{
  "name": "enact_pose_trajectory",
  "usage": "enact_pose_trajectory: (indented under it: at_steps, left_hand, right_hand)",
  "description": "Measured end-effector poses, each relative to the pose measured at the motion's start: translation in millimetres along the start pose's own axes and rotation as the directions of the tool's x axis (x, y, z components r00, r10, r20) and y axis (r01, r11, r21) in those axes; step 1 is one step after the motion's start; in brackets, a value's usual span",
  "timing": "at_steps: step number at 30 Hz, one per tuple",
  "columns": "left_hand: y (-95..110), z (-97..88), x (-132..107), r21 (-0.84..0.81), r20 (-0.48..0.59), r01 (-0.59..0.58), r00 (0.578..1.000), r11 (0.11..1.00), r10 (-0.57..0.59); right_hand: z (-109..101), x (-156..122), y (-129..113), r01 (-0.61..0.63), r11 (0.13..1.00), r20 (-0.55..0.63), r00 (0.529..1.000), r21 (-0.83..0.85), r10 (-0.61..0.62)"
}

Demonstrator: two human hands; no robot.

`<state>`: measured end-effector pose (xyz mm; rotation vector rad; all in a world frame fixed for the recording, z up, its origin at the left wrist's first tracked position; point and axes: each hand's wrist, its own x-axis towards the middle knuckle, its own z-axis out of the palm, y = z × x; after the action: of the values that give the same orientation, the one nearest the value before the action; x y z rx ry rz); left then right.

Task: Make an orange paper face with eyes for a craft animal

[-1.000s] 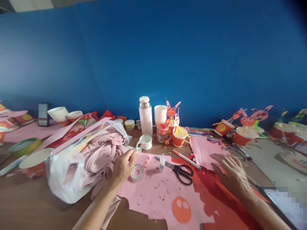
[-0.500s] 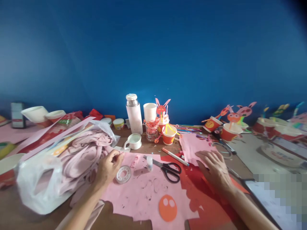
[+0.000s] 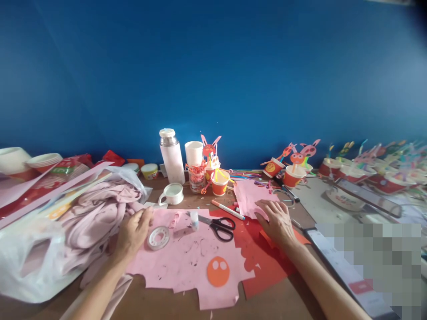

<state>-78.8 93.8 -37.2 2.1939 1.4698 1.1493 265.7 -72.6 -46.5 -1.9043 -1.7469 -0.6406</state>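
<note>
My left hand [image 3: 135, 231] rests at the left edge of a large pink paper sheet [image 3: 176, 266], its fingers curled together; what they may hold is hidden. Beside it lies a white tape roll [image 3: 158, 238]. My right hand [image 3: 275, 220] lies palm down with fingers apart, on the lower edge of a smaller pink paper piece [image 3: 250, 195]. Black-handled scissors [image 3: 223, 229] and a small clear-and-white bottle [image 3: 194, 221] sit on the large sheet. An orange paper oval [image 3: 218, 272] with two pale eye circles lies near its front edge. Red paper [image 3: 256, 262] shows beneath.
On the left a plastic bag [image 3: 43, 262] bulges beside crumpled pink material [image 3: 90, 218]. Behind stand a thermos [image 3: 171, 160], a white mug [image 3: 172, 194] and decorated paper cups [image 3: 220, 183]. A marker [image 3: 228, 210] lies mid-table. Several cup figures [image 3: 295, 174] line the right.
The view has turned to the right, so the table's contents appear farther left. Both hands keep nearly the same places beside the papers.
</note>
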Motion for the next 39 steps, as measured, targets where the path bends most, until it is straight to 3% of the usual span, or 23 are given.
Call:
enact_pose_trajectory:
  at_steps: [9,16,22,28,36,39]
  left_hand:
    - [-11,5.8,-1,-0.101,0.049,0.108,0.993,0.989,-0.104]
    - [-10,1.9,-3,-0.116,0.036,0.177,0.984,0.977,-0.174]
    - [-8,3.7,-2,-0.143,0.038,0.187,0.982,0.972,-0.184]
    - [-2,1.1,-2,-0.129,0.088,0.271,0.961,0.954,-0.261]
    - [11,-2.6,-1,-0.067,0.098,0.316,0.946,0.946,-0.309]
    - [14,-2.7,-1,-0.056,0.092,0.298,0.952,0.953,-0.292]
  right_hand:
    - [5,-5,5,-0.038,0.998,0.152,0.987,-0.054,0.046]
    - [1,-1,1,-0.030,0.997,0.153,0.987,-0.077,0.041]
    - [-9,3,17,-0.117,0.985,-0.016,0.993,-0.127,0.115]
    - [-32,3,37,-0.337,0.926,-0.277,0.918,-0.171,0.283]
    - [-49,3,45,-0.439,0.883,-0.424,0.840,-0.166,0.337]
    - [-53,4,44,-0.403,0.902,-0.425,0.851,-0.156,0.307]
